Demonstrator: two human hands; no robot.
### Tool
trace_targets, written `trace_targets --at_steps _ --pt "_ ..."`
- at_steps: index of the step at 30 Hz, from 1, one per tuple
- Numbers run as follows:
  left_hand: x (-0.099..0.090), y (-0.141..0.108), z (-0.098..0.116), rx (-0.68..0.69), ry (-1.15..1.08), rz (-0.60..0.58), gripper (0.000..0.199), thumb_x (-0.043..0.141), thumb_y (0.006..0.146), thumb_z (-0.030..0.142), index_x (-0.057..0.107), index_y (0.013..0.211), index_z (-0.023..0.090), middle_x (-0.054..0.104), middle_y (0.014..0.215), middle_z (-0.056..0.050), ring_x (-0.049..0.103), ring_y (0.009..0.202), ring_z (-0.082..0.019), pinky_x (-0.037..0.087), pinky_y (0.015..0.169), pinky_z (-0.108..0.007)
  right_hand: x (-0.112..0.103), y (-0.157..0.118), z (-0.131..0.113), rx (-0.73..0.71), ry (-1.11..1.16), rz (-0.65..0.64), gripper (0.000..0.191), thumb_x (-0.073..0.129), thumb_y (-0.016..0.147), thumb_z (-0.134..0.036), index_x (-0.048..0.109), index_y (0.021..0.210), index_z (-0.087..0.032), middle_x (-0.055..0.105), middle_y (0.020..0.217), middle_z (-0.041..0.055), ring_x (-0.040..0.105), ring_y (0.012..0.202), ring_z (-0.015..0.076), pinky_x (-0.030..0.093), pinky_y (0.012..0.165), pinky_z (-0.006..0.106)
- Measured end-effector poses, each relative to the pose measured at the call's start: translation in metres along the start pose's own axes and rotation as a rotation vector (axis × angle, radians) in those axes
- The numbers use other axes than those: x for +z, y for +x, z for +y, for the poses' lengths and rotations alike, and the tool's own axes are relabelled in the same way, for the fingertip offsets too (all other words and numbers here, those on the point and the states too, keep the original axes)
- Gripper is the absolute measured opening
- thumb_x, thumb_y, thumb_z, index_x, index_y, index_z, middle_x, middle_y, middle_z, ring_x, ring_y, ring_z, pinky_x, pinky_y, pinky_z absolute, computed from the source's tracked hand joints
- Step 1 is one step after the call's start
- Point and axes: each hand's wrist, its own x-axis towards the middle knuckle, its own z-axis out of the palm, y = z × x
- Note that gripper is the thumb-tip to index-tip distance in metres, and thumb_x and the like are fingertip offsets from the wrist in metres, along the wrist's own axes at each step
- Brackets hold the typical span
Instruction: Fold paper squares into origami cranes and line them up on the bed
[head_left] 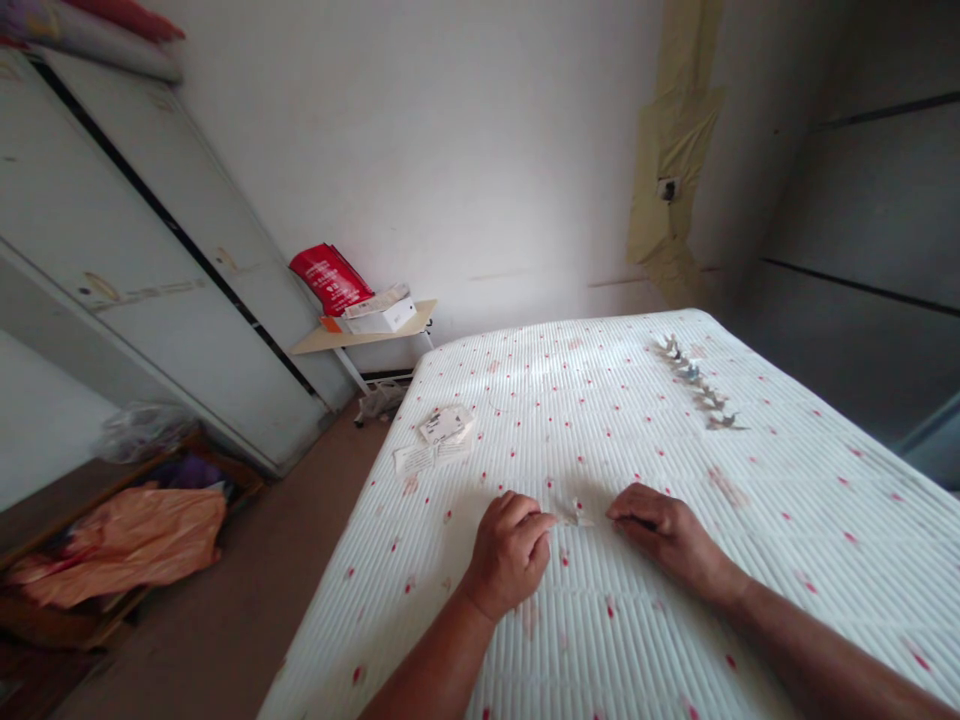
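Note:
A small pale folded paper crane [576, 513] stands on the quilted white bed cover [570, 640] between my hands. My left hand [514, 550] is closed just left of it, its thumb and finger pinched at the crane's left point. On the other side, my right hand [664, 522] is curled with thumb and fingertips pressed together, a short gap away from the crane; nothing shows in them. Farther back on the right, several similar paper cranes [694, 378] stand in a slanting row. Left of centre lie a stack of small paper squares [448, 425] and a printed slip [416, 458].
A small table [322, 342] beyond the bed's far left corner bears a red bag [330, 278] and a white box [381, 316]. Pale cabinets [150, 250] line the left. An orange plastic bag [135, 540] lies in a low wooden crate. A taped wall socket [667, 189] is at the back.

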Motion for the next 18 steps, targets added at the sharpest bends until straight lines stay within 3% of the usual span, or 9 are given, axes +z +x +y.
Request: trace_targets --at_steps 8,18 --pt "-0.001 -0.004 0.005 -0.042 -0.006 -0.064 0.026 0.048 0.073 0.011 0.063 0.093 0.019 0.055 0.085 -0.005 0.048 0.082 -0.019 0.041 0.076 -0.035 0.007 -0.005 -0.006 -0.114 -0.214 -0.112 0.031 0.038 0.089 -0.021 0.063 0.108 -0.023 0.059 0.094 0.0073 0.061 0.077 0.0138 0.049 0.069 0.024" --pt "-0.006 0.0 0.015 -0.048 0.014 -0.211 0.033 0.055 0.075 0.02 0.057 0.107 0.023 0.055 0.098 -0.005 0.046 0.092 -0.021 0.039 0.081 -0.038 0.013 -0.004 -0.008 -0.118 -0.437 -0.12 0.027 0.04 0.088 -0.019 0.065 0.099 -0.023 0.058 0.089 0.0053 0.06 0.069 0.012 0.047 0.061 0.021"
